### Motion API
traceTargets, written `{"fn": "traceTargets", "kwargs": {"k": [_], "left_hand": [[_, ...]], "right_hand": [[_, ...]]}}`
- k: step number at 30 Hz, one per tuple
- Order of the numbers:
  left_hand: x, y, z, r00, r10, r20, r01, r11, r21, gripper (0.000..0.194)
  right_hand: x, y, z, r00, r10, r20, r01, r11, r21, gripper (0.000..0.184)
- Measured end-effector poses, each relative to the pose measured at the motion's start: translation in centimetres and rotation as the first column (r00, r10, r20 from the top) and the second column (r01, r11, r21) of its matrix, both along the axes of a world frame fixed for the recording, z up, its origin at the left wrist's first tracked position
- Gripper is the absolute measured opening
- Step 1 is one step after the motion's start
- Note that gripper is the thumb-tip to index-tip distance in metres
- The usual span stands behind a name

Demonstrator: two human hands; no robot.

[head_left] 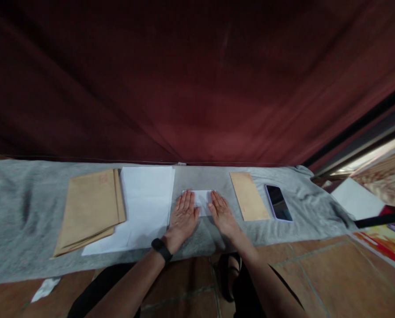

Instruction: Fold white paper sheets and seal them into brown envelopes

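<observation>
A small folded white sheet of paper (203,204) lies on the grey cloth in front of me. My left hand (184,214) rests flat over its left end, fingers stretched forward. Over the right end lies my right hand (222,214), also flat with the fingers extended. Only the middle of the paper shows between them. Left of my left hand are large white sheets (147,203), partly under a stack of brown envelopes (91,207). To the right of my right hand lies a single narrow brown envelope (249,196).
A phone (279,203) with a purple edge lies beyond the single envelope. The grey cloth (15,212) is wrinkled at both ends. A dark red curtain (197,88) hangs behind it. A white scrap (45,288) lies on the tiled floor (333,274).
</observation>
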State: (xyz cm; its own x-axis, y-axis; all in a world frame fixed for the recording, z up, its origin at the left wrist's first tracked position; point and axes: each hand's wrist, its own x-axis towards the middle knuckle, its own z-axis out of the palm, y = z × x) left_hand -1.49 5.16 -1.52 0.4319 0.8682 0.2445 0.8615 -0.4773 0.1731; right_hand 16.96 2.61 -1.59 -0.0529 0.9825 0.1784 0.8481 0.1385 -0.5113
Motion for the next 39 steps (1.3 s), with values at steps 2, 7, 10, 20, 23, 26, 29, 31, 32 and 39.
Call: {"fn": "traceTargets", "kwargs": {"k": [2, 7, 10, 20, 23, 26, 29, 31, 32, 39], "left_hand": [[0.0, 0.0, 0.0, 1.0, 0.026, -0.007, -0.026, 1.0, -0.005, 0.06], [0.1, 0.1, 0.1, 0.997, 0.077, -0.03, -0.077, 0.997, -0.006, 0.062], [0.3, 0.0, 0.4, 0.995, 0.082, -0.061, -0.083, 0.997, -0.003, 0.061], [1.3, -0.3, 1.4, 1.0, -0.005, 0.0, 0.005, 1.0, -0.02, 0.059], [2.0, -0.9, 2.3, 0.996, -0.071, 0.047, 0.073, 0.997, -0.034, 0.069], [2.5, -1.2, 3.7, 0.993, -0.012, 0.115, 0.017, 0.999, -0.036, 0.065], [2.5, -0.6, 5.5, 0.965, 0.047, 0.259, -0.028, 0.997, -0.077, 0.051], [2.2, 0.1, 6.4, 0.887, 0.071, 0.457, 0.002, 0.987, -0.158, 0.045], [2.0, 0.4, 6.7, 0.813, 0.117, 0.57, 0.019, 0.974, -0.226, 0.044], [2.5, 0.6, 5.4, 0.091, 0.606, 0.79, 0.359, 0.72, -0.594, 0.065]], "right_hand": [[0.4, 0.0, 0.2, 0.999, -0.042, -0.017, 0.042, 0.999, 0.032, 0.053], [1.0, 0.5, 1.2, 0.952, -0.262, -0.158, 0.268, 0.963, 0.019, 0.041], [1.0, 0.8, 1.8, 0.896, -0.367, -0.248, 0.349, 0.93, -0.117, 0.033], [1.3, 2.0, 2.5, 0.763, -0.435, -0.479, 0.322, 0.897, -0.302, 0.016], [0.7, 2.2, 3.5, 0.705, -0.408, -0.58, 0.275, 0.911, -0.308, 0.021], [-0.2, 2.0, 5.0, 0.614, -0.336, -0.714, 0.2, 0.942, -0.271, 0.025], [-0.8, 1.7, 6.2, 0.434, -0.216, -0.875, 0.075, 0.976, -0.204, 0.03], [-0.9, 1.6, 6.3, 0.337, -0.21, -0.918, 0.059, 0.978, -0.202, 0.036], [-0.9, 1.6, 6.2, 0.31, -0.246, -0.918, 0.086, 0.969, -0.231, 0.038], [-1.0, 1.8, 4.0, 0.206, -0.418, -0.885, -0.008, 0.904, -0.428, 0.036]]}}
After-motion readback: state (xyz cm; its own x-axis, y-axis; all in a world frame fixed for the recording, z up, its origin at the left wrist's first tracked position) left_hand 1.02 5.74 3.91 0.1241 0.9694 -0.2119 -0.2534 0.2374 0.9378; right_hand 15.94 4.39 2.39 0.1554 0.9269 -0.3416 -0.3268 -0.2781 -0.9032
